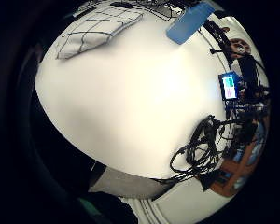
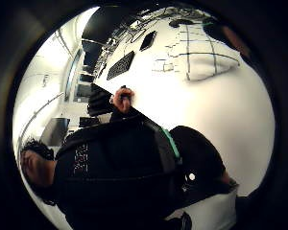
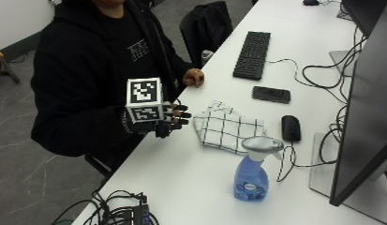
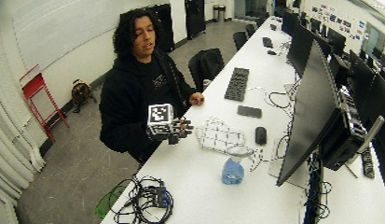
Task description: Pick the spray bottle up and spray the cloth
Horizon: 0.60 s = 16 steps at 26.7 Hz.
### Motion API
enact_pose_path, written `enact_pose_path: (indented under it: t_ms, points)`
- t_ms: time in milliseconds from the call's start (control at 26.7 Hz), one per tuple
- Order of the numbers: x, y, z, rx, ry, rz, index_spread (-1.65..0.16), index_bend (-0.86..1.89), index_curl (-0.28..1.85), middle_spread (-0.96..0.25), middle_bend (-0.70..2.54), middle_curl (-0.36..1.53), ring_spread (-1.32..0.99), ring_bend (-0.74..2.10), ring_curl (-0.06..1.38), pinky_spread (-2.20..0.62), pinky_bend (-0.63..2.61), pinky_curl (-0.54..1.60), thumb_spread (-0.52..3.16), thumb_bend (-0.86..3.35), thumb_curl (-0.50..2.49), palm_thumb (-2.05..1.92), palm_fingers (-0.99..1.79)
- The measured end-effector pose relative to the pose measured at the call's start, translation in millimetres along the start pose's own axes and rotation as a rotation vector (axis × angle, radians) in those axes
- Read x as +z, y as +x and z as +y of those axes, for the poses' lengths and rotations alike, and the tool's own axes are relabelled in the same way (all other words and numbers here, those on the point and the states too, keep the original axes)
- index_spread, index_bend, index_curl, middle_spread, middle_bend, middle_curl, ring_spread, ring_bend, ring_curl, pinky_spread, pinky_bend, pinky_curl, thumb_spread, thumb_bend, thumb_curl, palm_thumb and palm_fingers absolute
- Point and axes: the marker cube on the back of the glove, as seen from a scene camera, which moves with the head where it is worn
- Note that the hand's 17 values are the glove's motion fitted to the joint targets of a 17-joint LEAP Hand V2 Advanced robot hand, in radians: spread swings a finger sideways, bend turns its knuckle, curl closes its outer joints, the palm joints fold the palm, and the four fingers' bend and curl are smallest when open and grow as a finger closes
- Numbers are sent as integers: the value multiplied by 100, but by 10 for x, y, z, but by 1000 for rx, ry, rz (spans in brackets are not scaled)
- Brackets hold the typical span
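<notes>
A blue spray bottle (image 3: 251, 177) with a grey trigger head stands upright on the white table (image 3: 181, 178), toward the monitor. A white cloth (image 3: 227, 126) with a dark grid lies folded just beyond it. My gloved right hand (image 3: 163, 119) hovers over the table's near edge, to the left of the cloth and apart from it; its fingers are loosely curled and hold nothing. The little finger side palm view shows the cloth (image 1: 98, 30) and the bottle (image 1: 191, 21) far off across bare tabletop. The wide outside view shows the hand (image 4: 170, 128), the cloth (image 4: 220, 135) and the bottle (image 4: 232, 168).
My bare left hand (image 3: 194, 77) rests on the table edge. A black keyboard (image 3: 252, 54), a phone (image 3: 271, 93) and a mouse (image 3: 291, 127) lie beyond the cloth. A large monitor (image 3: 368, 117) stands at the right. A bundle of cables (image 3: 118, 211) sits at the near corner.
</notes>
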Motion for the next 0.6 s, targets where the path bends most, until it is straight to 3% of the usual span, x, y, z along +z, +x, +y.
enact_pose_path:
  t_ms: [225, 375, 600]
  points:
    - [15, -14, -350, 30, 32, 28, -27, 17, 14, -8, 30, 15, -13, 45, 18, 3, 21, 13, 72, 25, 12, 44, 53]
    - [-18, 12, -60, 5, -27, 40, -31, 17, 17, -9, 30, 18, -14, 45, 20, 4, 20, 16, 87, 24, 14, 46, 52]
    - [-98, 189, -75, 32, -21, 70, -34, 14, 20, -9, 29, 22, -16, 44, 23, 6, 20, 20, 101, 20, 17, 47, 51]
